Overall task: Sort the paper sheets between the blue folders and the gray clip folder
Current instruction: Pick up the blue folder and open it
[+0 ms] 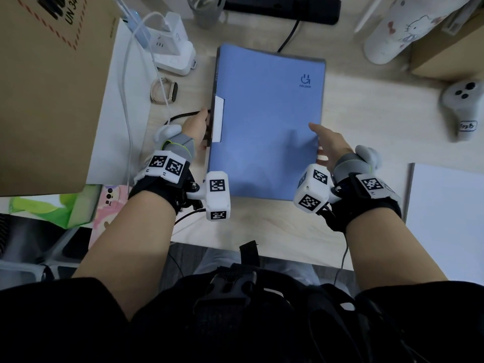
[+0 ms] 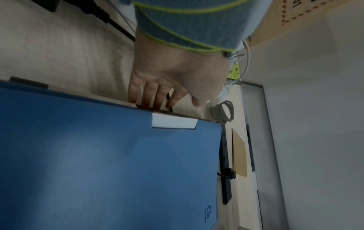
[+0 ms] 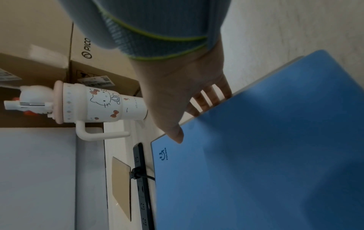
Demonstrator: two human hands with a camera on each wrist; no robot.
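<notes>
A closed blue folder (image 1: 267,121) (image 2: 98,171) (image 3: 265,155) lies on top of a dark gray folder, of which only an edge (image 1: 212,82) (image 2: 27,81) shows. A white label tab (image 1: 218,119) sits at the blue folder's left edge. My left hand (image 1: 196,129) (image 2: 167,87) is at that edge, its straight fingers (image 2: 151,96) touching the gray edge below the cover, thumb off it. My right hand (image 1: 330,142) (image 3: 187,101) pinches the right edge, with the thumb (image 3: 177,137) on the cover and the fingers tucked under. No loose sheets show inside the folders.
A white sheet (image 1: 445,218) lies at the desk's right. A large cardboard box (image 1: 47,87) stands on the left, with a white charger (image 1: 172,48) and a watch band (image 1: 163,90) beside it. Behind are a black power strip (image 1: 282,9), a cartoon-cat cup (image 1: 400,27), another box (image 1: 450,53) and a controller (image 1: 463,108).
</notes>
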